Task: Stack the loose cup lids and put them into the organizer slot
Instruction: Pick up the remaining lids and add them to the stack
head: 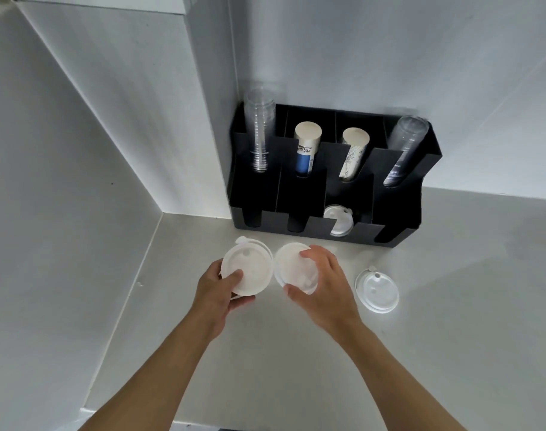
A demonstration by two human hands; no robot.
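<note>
1. My left hand (pixel 217 293) is half curled around a white lid (pixel 248 269): the thumb lies on the lid's top face near its lower edge and the fingers come up from beneath, so the lid is held just off the counter (pixel 265 368), tilted a little toward me.
2. My right hand (pixel 324 287) grips a second lid (pixel 293 269) by its rim, index finger on the far edge and thumb on the near edge, fingers spread about as wide as the lid. I cannot tell whether it is one lid or several nested.
3. The two held lids sit side by side, their rims nearly touching, just in front of the organizer (pixel 327 188).
4. A third lid (pixel 377 290) lies flat on the counter to the right of my right hand, apart from it and untouched.
5. More lids (pixel 338 220) already stand stacked in the organizer's front row, in the third slot from the left; the other front slots look dark and I cannot see anything in them.
6. The back row holds clear cups (pixel 260 132) at the left, a blue-printed paper cup stack (pixel 307 150), a patterned paper cup stack (pixel 354 154), and clear cups again at the right (pixel 405 147).
7. The counter is pale grey and plain, set in a corner of white walls (pixel 390 57); the black organizer is backed against the rear wall.
</note>
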